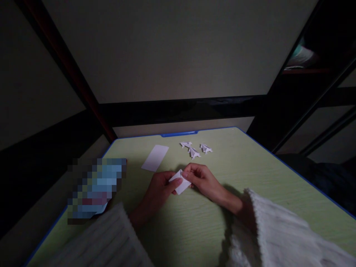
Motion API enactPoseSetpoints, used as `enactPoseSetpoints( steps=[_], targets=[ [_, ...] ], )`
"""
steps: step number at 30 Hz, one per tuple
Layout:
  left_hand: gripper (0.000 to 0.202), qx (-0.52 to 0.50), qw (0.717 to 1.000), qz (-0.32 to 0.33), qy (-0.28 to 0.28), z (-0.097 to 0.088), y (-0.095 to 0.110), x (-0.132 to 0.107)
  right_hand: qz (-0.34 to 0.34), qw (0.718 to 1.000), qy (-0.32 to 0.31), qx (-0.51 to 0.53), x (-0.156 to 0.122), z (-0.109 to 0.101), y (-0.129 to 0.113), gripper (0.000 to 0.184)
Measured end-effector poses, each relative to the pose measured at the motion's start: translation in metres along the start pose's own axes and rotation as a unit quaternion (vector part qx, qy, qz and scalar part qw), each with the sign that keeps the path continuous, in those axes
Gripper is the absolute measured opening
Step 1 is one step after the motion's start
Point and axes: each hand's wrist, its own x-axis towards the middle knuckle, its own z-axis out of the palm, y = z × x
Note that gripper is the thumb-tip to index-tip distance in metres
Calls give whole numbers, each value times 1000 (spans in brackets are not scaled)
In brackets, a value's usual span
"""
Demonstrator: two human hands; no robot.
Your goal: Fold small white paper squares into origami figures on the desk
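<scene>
Just below the middle of the frame, both hands meet over a small folded paper piece (180, 182), raised a little above the green worktop (250, 174). The left hand (158, 187) pinches its left corner between thumb and fingertips. The right hand (201, 178) closes on the upper right edge, its fingers curled over the top. Neither hand is spread; each is closed on the paper.

The piece looks like thin white sheet already doubled on itself. It is probably nearly weightless, limp across its open faces and stiffer along the creases. It would likely crumple or take a stray fold under a hard squeeze. It might also slide between dry fingertips, since the surface seems smooth. The safest hold appears to be at the corners and along the creased edges, with light pressure from thumb and forefinger.

Above and to the left of the hands, a flat white sheet (155, 157) lies on the worktop. Farther up, near the far blue rim, sits a cluster of small folded figures (194, 152), well apart from the hands. A blurred patch (96, 189) covers something at the left edge. White knitted sleeves (278, 230) fill the bottom of the frame.
</scene>
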Motion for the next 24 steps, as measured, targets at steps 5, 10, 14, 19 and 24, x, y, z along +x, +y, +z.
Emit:
enactPoseSetpoints(
  steps=[5, 10, 14, 19, 24],
  targets=[
    [22, 8, 1000, 13, -14, 2, -2, 1, -10, 999, -3, -31, -1, 0, 2, 31],
    [19, 8, 1000, 0, -16, 6, 1, 0, -25, 997, -3, -76, -3, 1, 1, 27],
    [19, -10, 999, 8, -33, 5, 3, -1, -32, 992, -13, -122, -7, 2, -1, 26],
    [19, -24, 997, 3, -73, 2, -1, -3, -46, 986, -48, -155, -9, 4, -5, 26],
    [21, -18, 996, -10, -90, 5, -2, -4, -47, 986, -33, -155, -10, 5, -4, 32]
  ],
)
